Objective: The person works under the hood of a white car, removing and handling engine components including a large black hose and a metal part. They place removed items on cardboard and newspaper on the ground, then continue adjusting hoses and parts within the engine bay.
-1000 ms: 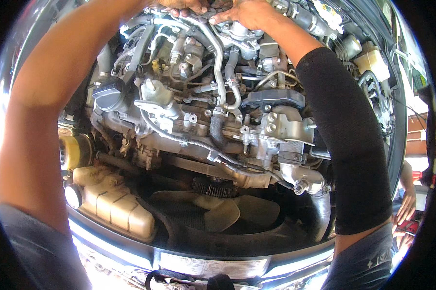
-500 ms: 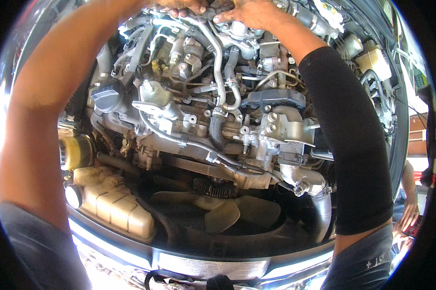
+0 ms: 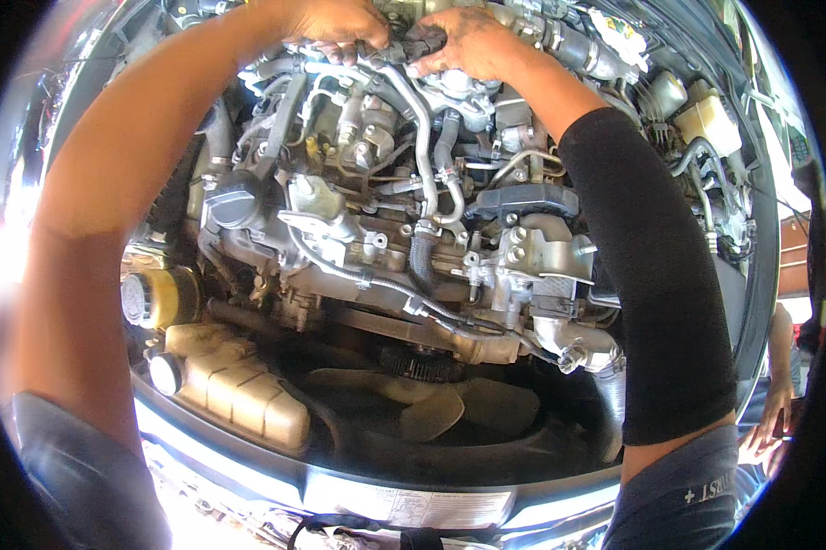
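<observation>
Curled left hand (image 3: 341, 25) by dark part (image 3: 404, 48), could not tell if holding. Pinched same part with right hand (image 3: 472, 41), at engine (image 3: 541, 255)'s far end, just past silver pipe (image 3: 423, 133). Could have slipped because of dirty fingers (image 3: 451, 18) and bumped pipe.

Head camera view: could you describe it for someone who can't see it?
A person's bare left hand and bare right hand are close together at the far side of a grey metal engine, a black fabric sleeve on the right arm. Nearer are pale fan blades and a ribbed, yellowish plastic tank.
</observation>
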Motion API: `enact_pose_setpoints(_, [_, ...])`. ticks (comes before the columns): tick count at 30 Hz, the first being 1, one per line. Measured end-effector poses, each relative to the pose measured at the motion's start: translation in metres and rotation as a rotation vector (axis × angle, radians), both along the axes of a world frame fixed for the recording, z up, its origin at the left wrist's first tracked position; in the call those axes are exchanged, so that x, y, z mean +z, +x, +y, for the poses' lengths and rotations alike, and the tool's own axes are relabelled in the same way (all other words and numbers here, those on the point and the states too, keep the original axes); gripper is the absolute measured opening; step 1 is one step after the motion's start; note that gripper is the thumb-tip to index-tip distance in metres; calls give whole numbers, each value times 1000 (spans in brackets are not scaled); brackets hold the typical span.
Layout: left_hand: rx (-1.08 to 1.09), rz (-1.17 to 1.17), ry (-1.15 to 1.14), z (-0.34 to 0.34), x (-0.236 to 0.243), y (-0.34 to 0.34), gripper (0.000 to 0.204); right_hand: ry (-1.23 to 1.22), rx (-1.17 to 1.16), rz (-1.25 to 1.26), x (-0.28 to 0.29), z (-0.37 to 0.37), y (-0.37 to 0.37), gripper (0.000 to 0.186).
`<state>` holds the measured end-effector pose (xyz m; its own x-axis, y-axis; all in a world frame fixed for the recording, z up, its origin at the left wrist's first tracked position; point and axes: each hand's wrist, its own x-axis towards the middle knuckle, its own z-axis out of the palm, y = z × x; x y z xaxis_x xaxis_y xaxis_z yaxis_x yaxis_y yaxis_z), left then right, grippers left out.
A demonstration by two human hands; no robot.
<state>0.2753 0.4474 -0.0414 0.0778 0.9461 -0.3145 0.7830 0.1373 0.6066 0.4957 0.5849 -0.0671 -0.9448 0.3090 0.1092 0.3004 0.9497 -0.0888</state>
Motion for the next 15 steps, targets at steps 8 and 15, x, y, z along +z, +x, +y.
enact_pose_setpoints(8, [320, -470, 318, -44, 29, -10, 43, -133, -54, -68, 12, -6, 3, 104])
enact_pose_setpoints(15, [441, 263, 312, -144, 70, 37, 43, -145, -102, 1, 5, -16, 1, 88])
